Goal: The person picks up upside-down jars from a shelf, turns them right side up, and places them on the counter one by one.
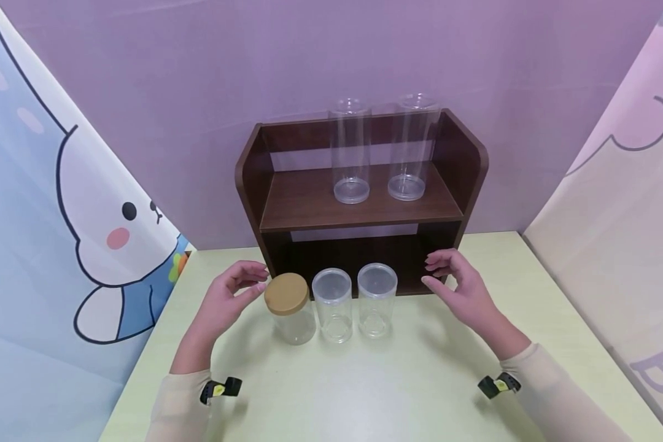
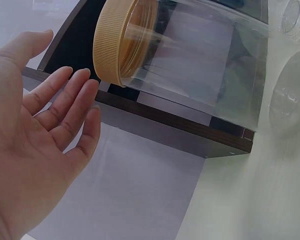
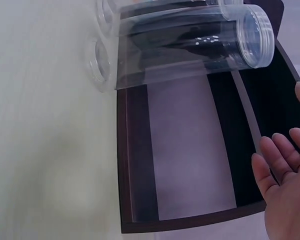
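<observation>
Three clear jars stand in a row on the table before a dark brown shelf (image 1: pixel 359 212). The leftmost jar has a gold lid (image 1: pixel 287 294); the middle jar (image 1: pixel 334 307) and right jar (image 1: pixel 376 301) have clear lids. My left hand (image 1: pixel 229 298) hovers just left of the gold lid, fingers loosely bent, holding nothing. In the left wrist view, a gap shows between the fingertips and the gold lid (image 2: pixel 110 42). To the right of the row, my right hand (image 1: pixel 464 285) is raised in front of the shelf's right side, fingers relaxed, apart from the clear jar (image 3: pixel 190 47).
Two tall clear jars, a left one (image 1: pixel 350 153) and a right one (image 1: pixel 411 150), stand upright on the shelf's upper board. A purple cloth (image 1: pixel 171 110) hangs behind. Printed curtains flank the pale table (image 1: pixel 331 393), a rabbit on the left one (image 1: pixel 116 227).
</observation>
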Available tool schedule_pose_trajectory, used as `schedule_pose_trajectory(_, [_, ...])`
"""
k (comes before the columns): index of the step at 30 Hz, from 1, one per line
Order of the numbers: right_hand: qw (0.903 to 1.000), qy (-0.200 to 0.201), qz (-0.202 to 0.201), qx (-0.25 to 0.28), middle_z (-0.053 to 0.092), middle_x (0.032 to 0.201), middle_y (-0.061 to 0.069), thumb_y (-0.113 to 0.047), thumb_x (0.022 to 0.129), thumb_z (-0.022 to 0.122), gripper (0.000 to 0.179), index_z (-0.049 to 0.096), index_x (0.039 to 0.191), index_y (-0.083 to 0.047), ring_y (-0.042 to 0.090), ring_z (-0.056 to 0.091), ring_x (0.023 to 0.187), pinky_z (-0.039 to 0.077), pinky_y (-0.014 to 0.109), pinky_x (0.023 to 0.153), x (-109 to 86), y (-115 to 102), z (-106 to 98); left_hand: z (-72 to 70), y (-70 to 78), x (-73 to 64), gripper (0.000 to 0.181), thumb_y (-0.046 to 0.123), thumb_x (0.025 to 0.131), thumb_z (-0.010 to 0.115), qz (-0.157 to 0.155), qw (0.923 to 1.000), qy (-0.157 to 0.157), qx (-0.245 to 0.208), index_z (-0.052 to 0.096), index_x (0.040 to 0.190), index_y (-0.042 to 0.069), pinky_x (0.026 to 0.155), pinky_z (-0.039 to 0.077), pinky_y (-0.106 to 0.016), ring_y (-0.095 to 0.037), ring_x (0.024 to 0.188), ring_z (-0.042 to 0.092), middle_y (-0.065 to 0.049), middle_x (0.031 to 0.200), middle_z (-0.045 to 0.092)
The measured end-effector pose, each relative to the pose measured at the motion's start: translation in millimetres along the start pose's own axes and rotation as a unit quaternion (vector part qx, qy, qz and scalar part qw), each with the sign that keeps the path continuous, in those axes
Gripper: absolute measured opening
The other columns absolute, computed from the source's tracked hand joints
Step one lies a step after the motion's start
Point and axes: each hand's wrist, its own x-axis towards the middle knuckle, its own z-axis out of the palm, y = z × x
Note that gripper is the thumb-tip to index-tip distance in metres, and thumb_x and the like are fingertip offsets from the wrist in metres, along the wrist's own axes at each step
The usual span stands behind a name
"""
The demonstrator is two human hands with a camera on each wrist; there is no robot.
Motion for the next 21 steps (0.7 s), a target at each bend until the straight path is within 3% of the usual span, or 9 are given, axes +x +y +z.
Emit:
schedule_pose_trajectory(7, [0.9998,0.010,-0.019,-0.005,0.070,0.113,0.020,0.016,0.093,0.079,0.037,0.065,0.126,0.007,0.023,0.068,0.100,0.057,0.021,0.090,2.6,-1,-5,0.6,-0.6,-0.2,0.034,0.016,0.108,0.075,-0.007,1.0000,-0.001,-0.003,0.066,0.139,0.005,0.101,0.053,-0.018,-0.030,0.122,0.067,-0.010,0.128,0.073])
schedule_pose_trajectory(13, [0.9994,0.020,-0.020,-0.019,0.070,0.113,0.012,0.015,0.092,0.080,0.036,0.068,0.125,0.005,0.027,0.068,0.101,0.056,0.020,0.090,4.6,-1,-8,1.3,0.2,-0.5,0.033,0.018,0.107,0.076,-0.007,1.0000,0.000,-0.002,0.068,0.138,0.007,0.101,0.053,-0.019,-0.028,0.121,0.067,-0.009,0.128,0.073])
schedule_pose_trajectory(16, [0.9984,0.036,-0.024,-0.035,0.070,0.112,0.009,0.016,0.091,0.081,0.036,0.069,0.123,0.005,0.022,0.068,0.100,0.055,0.019,0.089,6.2,0,-9,2.1,1.3,-0.3,0.034,0.018,0.108,0.076,-0.007,1.0000,0.000,-0.002,0.068,0.138,0.007,0.101,0.053,-0.019,-0.027,0.121,0.067,-0.009,0.127,0.074])
schedule_pose_trajectory(21, [0.9951,0.080,-0.028,-0.051,0.071,0.107,0.018,0.018,0.089,0.080,0.032,0.070,0.118,0.007,0.006,0.066,0.096,0.053,0.018,0.086,9.8,3,-16,3.1,2.5,-0.4,0.034,0.019,0.108,0.076,-0.005,1.0000,0.000,-0.001,0.068,0.138,0.006,0.101,0.053,-0.019,-0.026,0.119,0.067,-0.009,0.127,0.074])
